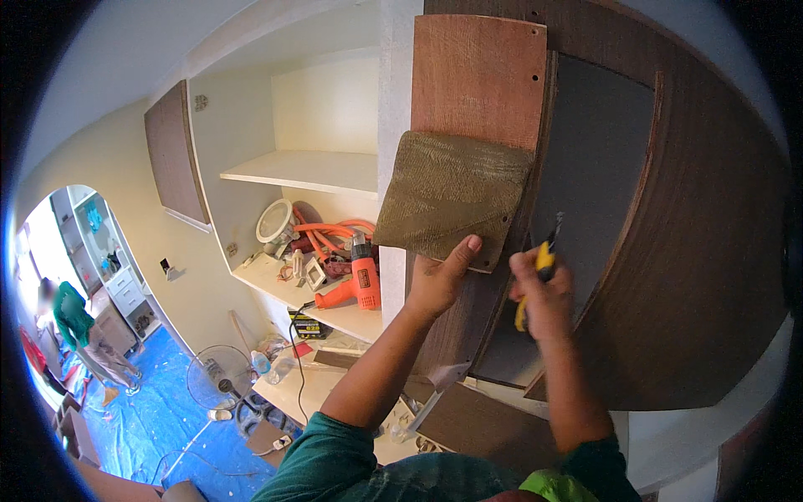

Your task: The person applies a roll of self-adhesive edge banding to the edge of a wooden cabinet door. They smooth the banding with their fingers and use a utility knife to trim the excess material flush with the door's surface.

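My left hand (pixel 443 276) grips a creased, olive-brown sheet (pixel 447 184) by its lower edge, thumb on its face. The sheet lies over the lower part of a reddish wooden board (pixel 473 71) with small holes along one side. My right hand (pixel 544 297), slightly blurred, is closed on a yellow-and-black utility knife (pixel 548 259), blade pointing up, to the right of the sheet's lower corner. Behind both is a dark-brown wood-grain panel (pixel 703 251) with a grey recessed middle (pixel 602 134).
A white cabinet (pixel 293 171) at left holds an orange heat gun (pixel 364 284), orange hoses and fittings. Below are a cluttered worktop (pixel 276 385) and a fan (pixel 217 376). A co-worker (pixel 79 318) in green stands beyond an archway on blue floor sheeting (pixel 159 418).
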### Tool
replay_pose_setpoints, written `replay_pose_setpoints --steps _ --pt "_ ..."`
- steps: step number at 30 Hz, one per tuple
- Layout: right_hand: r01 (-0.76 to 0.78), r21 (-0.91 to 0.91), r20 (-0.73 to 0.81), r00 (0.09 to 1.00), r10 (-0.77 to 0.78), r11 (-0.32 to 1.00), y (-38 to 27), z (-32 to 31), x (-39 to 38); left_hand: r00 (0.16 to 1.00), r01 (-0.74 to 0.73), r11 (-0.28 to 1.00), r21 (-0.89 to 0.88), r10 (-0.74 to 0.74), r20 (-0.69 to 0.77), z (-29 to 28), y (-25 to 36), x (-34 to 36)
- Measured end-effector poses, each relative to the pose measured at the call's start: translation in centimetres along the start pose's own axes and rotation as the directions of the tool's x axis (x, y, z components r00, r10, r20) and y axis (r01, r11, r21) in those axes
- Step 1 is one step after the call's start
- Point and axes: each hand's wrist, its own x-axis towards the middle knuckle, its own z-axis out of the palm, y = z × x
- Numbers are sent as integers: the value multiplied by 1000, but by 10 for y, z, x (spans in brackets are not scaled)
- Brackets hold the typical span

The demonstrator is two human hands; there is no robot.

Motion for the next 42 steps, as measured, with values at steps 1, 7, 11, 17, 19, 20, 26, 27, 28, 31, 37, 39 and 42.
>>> replay_pose_setpoints --steps 1,7,11,17,19,20,26,27,28,31,37,39,42 --pt "79 -30 21 997 -79 996 -9 -16 6 1000 0 1000 -11 0 8 1 -2 0" --pt "430 -286 267 894 -360 856 -100 -92 44 999 -50 999 4 50 18 3 -13 3" --pt "562 -675 376 820 -432 479 -162 -82 63 997 -76 995 59 76 11 -2 -14 1" --pt "760 -640 651 613 -448 111 -187 -76 102 998 -58 997 47 59 -2 0 -15 -1" --pt "742 -669 672 622 -401 29 -197 -64 104 1000 -30 1000 -3 30 -2 2 -14 -2" --pt "742 -670 678 630 -380 35 -200 -57 107 999 -50 999 6 50 4 3 -14 -1" --pt "804 -580 783 505 -364 -131 -205 -38 130 998 -58 998 -1 58 14 4 -13 -2" --pt "809 -569 794 493 -356 -146 -204 -36 131 998 -55 998 -6 55 8 5 -11 -3" --pt "812 -563 795 483 -368 -150 -201 -36 132 999 -53 999 -12 53 3 5 -9 -4" --pt "813 -560 792 469 -391 -158 -193 -42 133 997 -78 997 2 78 -9 8 -7 -5" --pt "807 -579 786 514 -344 -117 -190 -82 130 1000 9 999 -47 -9 6 3 -6 -6" --pt "771 -627 758 569 -318 -115 -191 -94 118 1000 -15 998 -53 15 9 4 -7 -5" --pt "710 -589 806 554 -210 -386 -203 -112 108 1000 7 1000 -4 -7 -15 2 -5 -5"
